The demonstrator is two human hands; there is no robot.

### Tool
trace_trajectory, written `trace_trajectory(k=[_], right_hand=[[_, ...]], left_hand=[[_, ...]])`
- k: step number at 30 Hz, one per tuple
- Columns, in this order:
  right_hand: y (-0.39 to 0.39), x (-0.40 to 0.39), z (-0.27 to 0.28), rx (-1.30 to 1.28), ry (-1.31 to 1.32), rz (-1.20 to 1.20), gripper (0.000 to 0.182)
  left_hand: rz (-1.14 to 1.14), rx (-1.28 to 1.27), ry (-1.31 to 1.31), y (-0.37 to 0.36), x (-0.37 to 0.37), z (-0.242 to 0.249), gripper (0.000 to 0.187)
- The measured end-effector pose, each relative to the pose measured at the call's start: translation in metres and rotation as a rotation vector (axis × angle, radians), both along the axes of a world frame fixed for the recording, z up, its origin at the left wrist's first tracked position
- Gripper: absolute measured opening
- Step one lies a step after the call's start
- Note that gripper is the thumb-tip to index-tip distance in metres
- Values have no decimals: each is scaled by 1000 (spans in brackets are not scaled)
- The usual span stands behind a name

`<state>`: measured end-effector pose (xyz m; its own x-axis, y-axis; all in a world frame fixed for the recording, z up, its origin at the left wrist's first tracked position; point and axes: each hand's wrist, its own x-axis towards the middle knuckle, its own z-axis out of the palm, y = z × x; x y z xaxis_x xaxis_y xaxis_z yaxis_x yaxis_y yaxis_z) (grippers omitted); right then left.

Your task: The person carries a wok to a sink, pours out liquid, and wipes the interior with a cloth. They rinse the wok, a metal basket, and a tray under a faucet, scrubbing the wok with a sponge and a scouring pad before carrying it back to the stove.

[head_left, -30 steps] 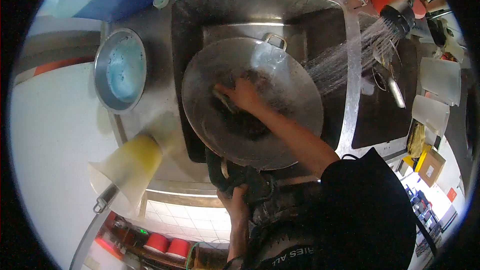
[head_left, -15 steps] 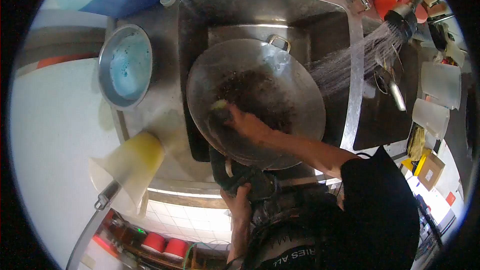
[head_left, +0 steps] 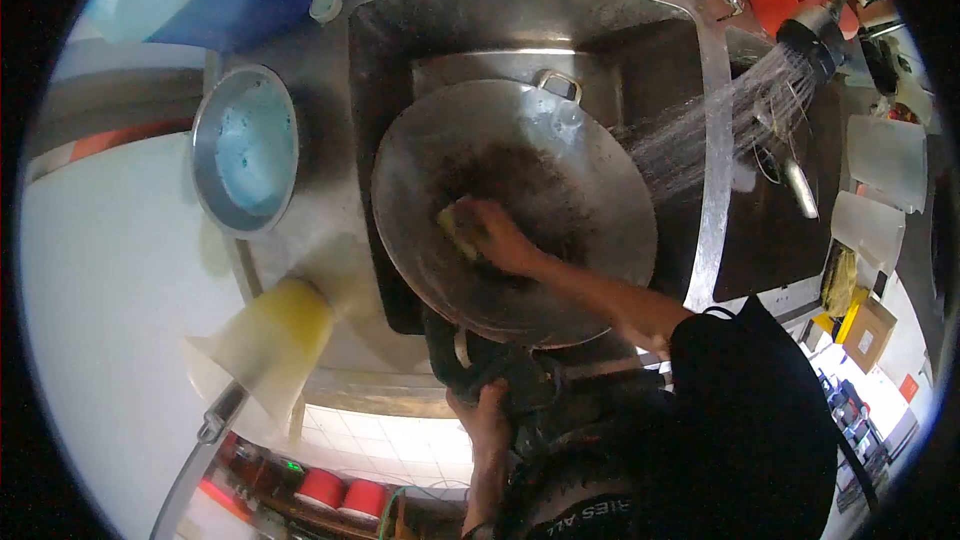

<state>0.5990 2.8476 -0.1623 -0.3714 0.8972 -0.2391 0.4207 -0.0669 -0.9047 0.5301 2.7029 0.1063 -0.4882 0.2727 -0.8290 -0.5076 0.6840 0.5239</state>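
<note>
A large metal wok (head_left: 610,210) rests in the sink basin (head_left: 395,25), its inside stained dark brown. My right hand (head_left: 505,238) is closed on a yellowish sponge (head_left: 456,228), pressed against the inside of the wok, left of its middle. At the near rim, my left hand (head_left: 487,416) is wrapped around a dark cloth (head_left: 462,365) that lies about the near handle. The far handle (head_left: 560,87) sticks up on the opposite rim.
Water sprays from a shower head (head_left: 810,45) at the right toward the wok. A metal bowl of bluish suds (head_left: 205,155) and a yellowish plastic jug (head_left: 300,315) stand on the left. A blue and white container (head_left: 225,0) is at the back left.
My right hand has moved the sponge a little to the right inside the wok, and more of the sponge shows. My left hand stays at the near handle.
</note>
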Motion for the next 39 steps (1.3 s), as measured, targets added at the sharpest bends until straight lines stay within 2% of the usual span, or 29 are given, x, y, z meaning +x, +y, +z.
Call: trace_trajectory(k=[1, 3, 4, 6, 7, 9, 10, 11, 12, 14, 16, 17, 19, 20, 22, 23, 24, 25, 26, 28, 30, 31, 32, 34, 36, 37, 38, 39], right_hand=[[9, 0, -13, 1, -1, 5, 56], [27, -7, -28, -259, -305, -273, 58], [32, -15, -11, -261, -303, -271, 58], [39, -28, 26, -368, -5, -155, 57], [39, -25, 41, -363, -10, -155, 57], [34, -16, 62, -83, 186, 96, 52], [33, -7, 29, -84, 189, 102, 52], [37, 4, -32, -152, 149, 13, 50], [48, 8, -67, -212, 111, -77, 49], [54, -19, -37, -102, 66, -171, 48], [56, -59, 19, 188, 216, -4, 49], [66, -59, 5, 183, 212, -4, 49], [108, -55, -45, 135, 22, -107, 51], [131, -50, -53, 147, 21, -113, 51], [154, -44, -53, 74, -116, -547, 48], [148, -45, -41, 71, -122, -563, 48], [144, -50, 9, 473, -129, -324, 45], [143, -48, 36, 859, -134, -57, 42], [150, -39, 13, 849, -139, -47, 42], [172, -14, -87, 543, -329, 108, 40], [170, 78, -165, 545, -378, -49, 41], [171, 113, -84, 383, -834, 127, 45], [154, 153, -91, 458, -728, 89, 51], [104, 224, -162, 399, -689, -67, 53], [37, 278, -207, 534, -1027, 16, 53], [35, 257, -130, 227, -1024, 160, 55], [35, 232, -43, -83, -1022, 290, 56], [27, 219, -2, -222, -957, 362, 54]], left_hand=[[5, 1, -1, -3, 0, -4, 74], [-68, -21, 51, -11, -4, -13, 76], [-67, -23, 53, -6, -3, -7, 76], [-9, -5, -6, 8, 1, 7, 77], [-8, -1, -11, 15, 2, 12, 77], [8, -28, -90, 25, 1, 18, 81], [14, -28, -86, 17, 0, 13, 81], [-51, -37, -36, 4, -4, 2, 80], [-118, -38, 17, -3, -7, -8, 79], [-148, -4, 17, -14, -12, -13, 78], [-175, 9, 5, -6, -9, -9, 77], [-128, -44, 2, 6, -4, 4, 76], [-88, -89, 4, 13, 1, 10, 75], [-16, -87, 30, 13, 4, 8, 74], [49, -99, 57, 6, 3, 5, 73], [-5, -35, 61, 2, 0, 2, 73], [-53, 36, 59, 4, 0, -4, 73], [-56, 38, 49, 12, 4, -4, 73], [21, 2, 60, 20, 10, 4, 72], [75, -48, 72, 23, 10, 19, 72], [-32, 21, 28, 29, 8, 20, 73], [-31, 21, 22, 29, 5, 21, 73], [-72, 63, 6, 29, 3, 20, 71], [-110, 106, -9, 25, 3, 15, 68], [5, 46, 94, 14, 6, 6, 59], [16, 58, 88, 14, 5, 3, 59], [-95, 74, 95, 16, 0, -1, 55], [-203, 85, 106, 17, -1, 2, 51]])
